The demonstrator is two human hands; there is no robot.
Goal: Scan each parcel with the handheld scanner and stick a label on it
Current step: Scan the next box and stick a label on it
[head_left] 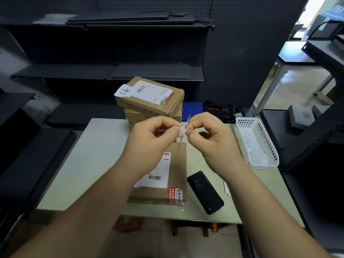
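While we hold the small white paper label [182, 131] over the table, our left hand [150, 133] and right hand [210, 135] each pinch it, seemingly to peel its backing. The flat brown cardboard parcel [178, 164] waits below, with the black handheld scanner [204, 192] set down just right.

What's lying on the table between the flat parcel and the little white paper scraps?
The black handheld scanner lies flat on the table between the parcel and the scraps; the head view shows it.
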